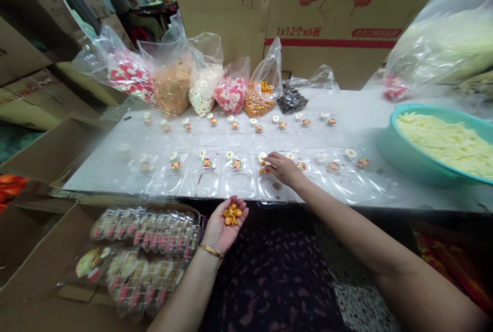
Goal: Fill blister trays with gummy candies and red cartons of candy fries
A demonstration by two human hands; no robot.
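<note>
My left hand (217, 229) lies palm up at the table's front edge, cupping a pile of small orange pieces (232, 215). Over a clear plastic tray (271, 191) in the front row, my right hand (285, 170) points its fingers downward, drawn together. A small orange piece (262, 171) shows right beside those fingertips; what they pinch is hidden. A white egg-like piece (262, 157) sits in the same tray. Neighbouring trays, such as the clear tray (239, 184) to the left, carry an egg-like piece (230, 155) and a red-green topped piece (236, 164).
Behind the two tray rows stand plastic bags, including a bag of orange pieces (259, 101) and a bag of dark pieces (291, 100). A turquoise basin (418, 160) of pale yellow strips is at right. Packed trays (165, 234) fill a carton at lower left. Another person sits far back.
</note>
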